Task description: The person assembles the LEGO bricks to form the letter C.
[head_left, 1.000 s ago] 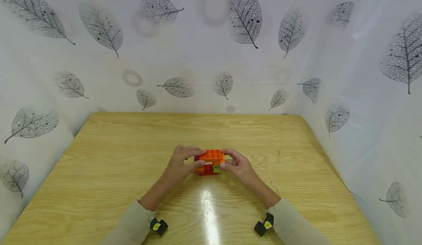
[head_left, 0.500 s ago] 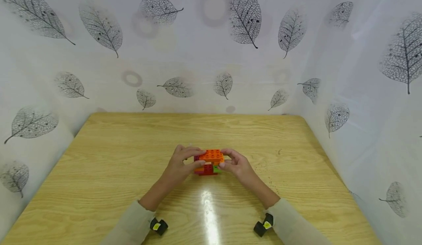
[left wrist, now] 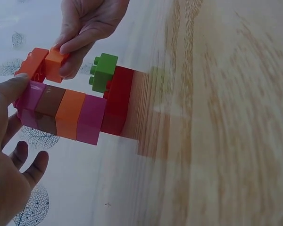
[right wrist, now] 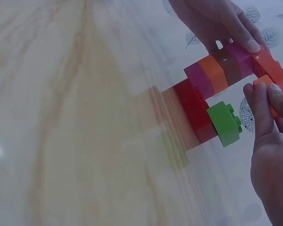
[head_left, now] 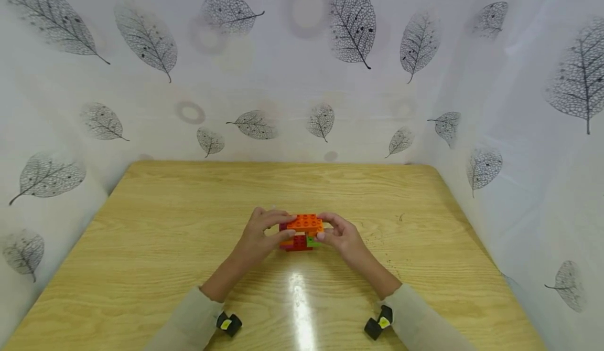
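Note:
Toy building bricks form an open frame on the table. A red brick (right wrist: 193, 110) lies at its base, with a column of purple (left wrist: 91, 120), orange (left wrist: 70, 114), brown (left wrist: 49, 108) and magenta (left wrist: 30, 100) bricks on one end. At the other end sits a green brick (left wrist: 104, 71). An orange brick (head_left: 304, 223) spans the top, reaching out over the green one. My left hand (head_left: 257, 235) grips the column's upper end, thumb in front. My right hand (head_left: 343, 237) pinches a small orange brick (left wrist: 55, 65) under the top brick's free end, a gap above the green brick.
The wooden table (head_left: 189, 199) surrounds the bricks, with a glare streak in front. White leaf-patterned sheeting (head_left: 283, 78) rises behind and at both sides. Each sleeve cuff carries a black wrist device, left (head_left: 229, 323) and right (head_left: 378, 323).

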Tool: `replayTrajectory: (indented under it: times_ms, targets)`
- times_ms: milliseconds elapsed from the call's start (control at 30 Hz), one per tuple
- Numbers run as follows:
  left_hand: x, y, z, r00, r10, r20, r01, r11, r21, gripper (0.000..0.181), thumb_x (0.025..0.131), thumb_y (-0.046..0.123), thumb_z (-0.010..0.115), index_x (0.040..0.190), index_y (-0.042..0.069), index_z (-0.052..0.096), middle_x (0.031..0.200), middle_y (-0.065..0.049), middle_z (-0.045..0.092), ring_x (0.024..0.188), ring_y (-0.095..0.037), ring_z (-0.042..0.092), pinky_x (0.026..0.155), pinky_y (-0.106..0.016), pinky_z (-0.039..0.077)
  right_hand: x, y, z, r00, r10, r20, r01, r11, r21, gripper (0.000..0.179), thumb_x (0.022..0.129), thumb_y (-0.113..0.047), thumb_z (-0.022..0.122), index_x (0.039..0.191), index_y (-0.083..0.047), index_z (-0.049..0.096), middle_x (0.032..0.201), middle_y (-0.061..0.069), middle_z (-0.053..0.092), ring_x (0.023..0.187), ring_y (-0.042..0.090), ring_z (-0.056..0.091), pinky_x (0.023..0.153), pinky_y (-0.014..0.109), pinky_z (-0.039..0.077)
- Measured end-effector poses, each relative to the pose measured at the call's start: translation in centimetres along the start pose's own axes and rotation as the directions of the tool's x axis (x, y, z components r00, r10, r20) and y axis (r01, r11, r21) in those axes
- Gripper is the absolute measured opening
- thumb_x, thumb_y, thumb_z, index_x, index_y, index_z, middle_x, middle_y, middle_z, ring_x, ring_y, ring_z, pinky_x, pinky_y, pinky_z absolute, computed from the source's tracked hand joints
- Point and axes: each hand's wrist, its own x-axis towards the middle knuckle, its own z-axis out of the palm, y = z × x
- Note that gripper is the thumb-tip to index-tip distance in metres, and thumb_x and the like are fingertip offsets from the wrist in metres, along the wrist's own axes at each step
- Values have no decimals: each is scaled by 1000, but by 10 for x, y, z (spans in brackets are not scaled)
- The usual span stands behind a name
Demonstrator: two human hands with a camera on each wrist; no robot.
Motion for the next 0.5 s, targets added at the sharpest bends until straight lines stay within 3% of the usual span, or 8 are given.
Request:
replayTrajectory:
  times_ms: [200, 367, 500]
  targets:
    - [0, 0, 0, 998, 58, -11, -57, 997, 46, 35, 86, 20, 80, 120, 18, 75, 123, -1, 69, 91, -11, 38, 73, -39, 42, 0, -1, 2, 1000, 1, 1, -1, 1000, 25, 56, 98, -13, 66, 145, 6, 43, 146, 29, 46, 108, 12, 69, 94, 36, 56]
    - [-1, 1, -2, 996, 90, -8, -89, 993, 74, 35, 86, 20, 80, 121, 18, 75, 124, -1, 70, 94, -11, 39, 74, -32, 41, 0, -5, 1, 1000, -15, 13, 16, 1000, -17, 52, 98, -11, 66, 142, 6, 45, 138, 28, 54, 107, 23, 70, 95, 39, 55]
    - [0, 1, -3, 993, 120, -5, -119, 988, 96, 36, 85, 18, 81, 120, 18, 75, 123, 0, 70, 94, -11, 38, 74, -28, 40, 0, -6, -1, 1000, -26, 16, 27, 999, -37, 50, 98, -9, 65, 141, 6, 47, 138, 28, 53, 105, 21, 71, 95, 36, 55]
